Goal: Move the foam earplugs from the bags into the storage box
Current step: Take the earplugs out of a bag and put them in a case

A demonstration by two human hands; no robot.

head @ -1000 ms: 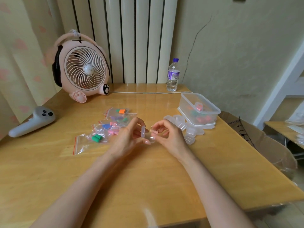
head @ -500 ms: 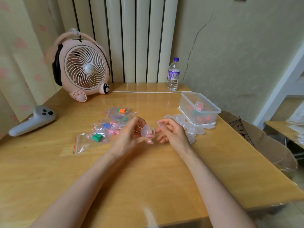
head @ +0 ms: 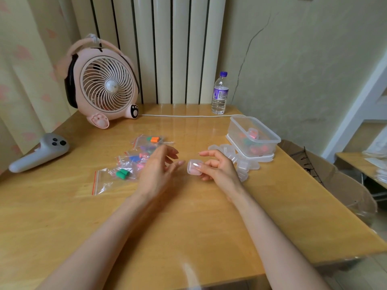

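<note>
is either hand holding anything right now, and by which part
The right hand pinches a small clear case by its right edge; the left hand is open, holding nothing.

Bags [head: 134, 160] lie left of the storage box [head: 254, 139].

Two hands are showing over the worktop [head: 188, 227]: the left hand [head: 156, 171] and the right hand [head: 219, 169]. One small clear case [head: 194, 167] is sitting in the right one. One storage box [head: 253, 136] is resting on one lid [head: 249, 156]. A heap of little clear cases [head: 236, 162] is lying beside it, too jumbled to count. About five bags [head: 134, 162] of earplugs are lying together. One fan [head: 102, 84], one bottle [head: 219, 94], one controller [head: 39, 152] and one cable [head: 188, 116] are sitting around them.
</note>
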